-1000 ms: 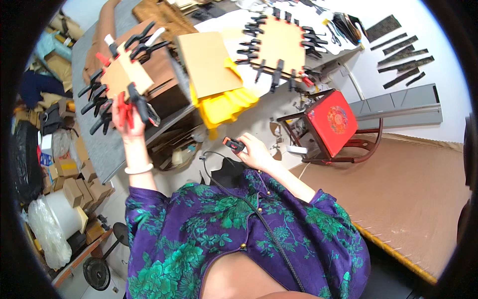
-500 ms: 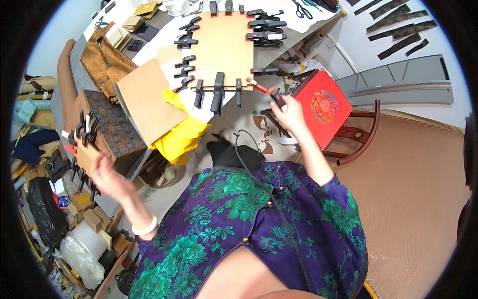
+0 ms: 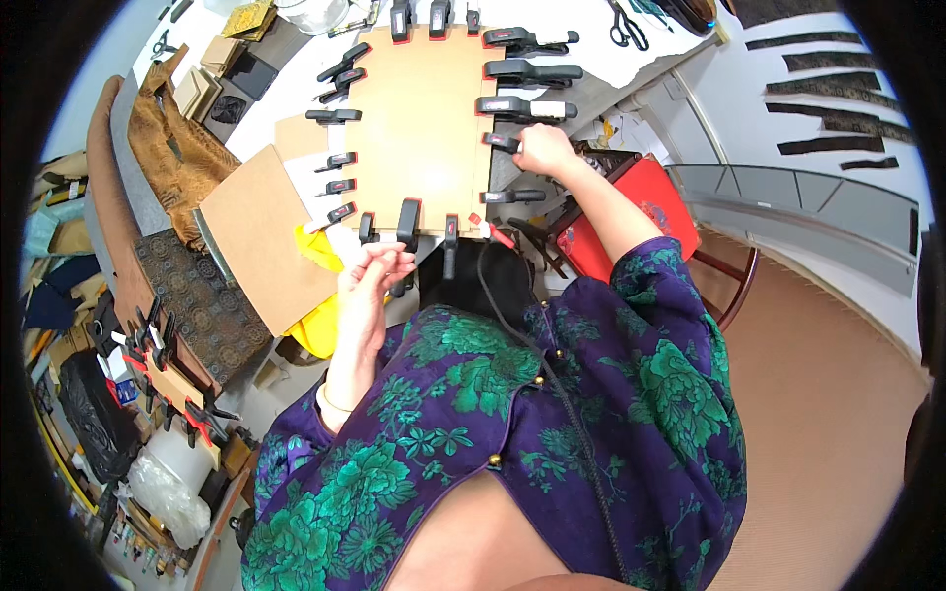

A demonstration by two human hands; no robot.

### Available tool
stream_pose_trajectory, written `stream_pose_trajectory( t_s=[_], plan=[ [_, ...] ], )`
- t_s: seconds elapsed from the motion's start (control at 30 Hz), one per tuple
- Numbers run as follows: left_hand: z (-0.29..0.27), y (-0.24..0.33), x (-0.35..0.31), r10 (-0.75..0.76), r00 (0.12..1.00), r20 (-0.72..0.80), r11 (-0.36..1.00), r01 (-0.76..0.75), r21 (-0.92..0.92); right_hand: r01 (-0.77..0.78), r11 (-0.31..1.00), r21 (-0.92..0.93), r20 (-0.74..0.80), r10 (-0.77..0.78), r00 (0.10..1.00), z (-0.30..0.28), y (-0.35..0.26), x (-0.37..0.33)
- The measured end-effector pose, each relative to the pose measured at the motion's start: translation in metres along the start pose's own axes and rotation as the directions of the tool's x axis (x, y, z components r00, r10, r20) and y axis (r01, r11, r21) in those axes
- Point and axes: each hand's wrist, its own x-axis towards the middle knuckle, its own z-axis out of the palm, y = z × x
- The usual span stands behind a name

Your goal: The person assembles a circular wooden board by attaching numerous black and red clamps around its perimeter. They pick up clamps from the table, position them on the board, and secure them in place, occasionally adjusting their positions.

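Observation:
A tan board lies on the white-covered table, with black spring clamps with red pads along its edges. My right hand is closed round the handle of a black spring clamp on the board's right edge. Just below it, another black clamp grips the same edge. My left hand is by the board's near edge, fingers drawn together beside a large black clamp; what they hold, if anything, is hidden. A red clamp sits at the near right corner.
Left of the board lean a bare tan panel and yellow cloth. A smaller clamped board stands farther left. A red-covered chair is at the right. Scissors lie at the far right of the table.
My left hand has come from the smaller clamped board at the left to the large board's near edge. My right hand has moved up to the right edge, with a black clamp now there.

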Motion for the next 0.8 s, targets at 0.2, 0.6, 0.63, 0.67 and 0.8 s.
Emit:
stream_pose_trajectory(
  t_s=[0.2,0.6,0.63,0.67,0.8],
  plan=[
    [0.023,-0.004,0.006,0.016,0.996,-0.086,0.993,-0.026,-0.118,0.095,0.995,0.007,0.056,-0.095,0.994,0.005,0.003,0.013],
    [0.006,-0.028,-0.047,0.133,0.828,-0.544,0.929,-0.295,-0.221,0.174,0.985,0.024,-0.391,-0.151,0.908,-0.030,-0.007,-0.046],
    [-0.018,-0.023,-0.056,0.210,0.719,-0.663,0.918,-0.378,-0.118,0.196,0.978,0.068,-0.488,-0.139,0.862,-0.037,-0.013,-0.060],
    [-0.042,-0.016,-0.063,0.278,0.610,-0.742,0.900,-0.434,-0.020,0.222,0.973,0.067,-0.514,-0.157,0.843,-0.040,-0.015,-0.068],
    [-0.162,0.014,-0.091,0.625,0.006,-0.781,0.716,-0.405,0.569,0.429,0.899,0.095,-0.558,-0.309,0.770,-0.040,-0.038,-0.080]
  ],
)
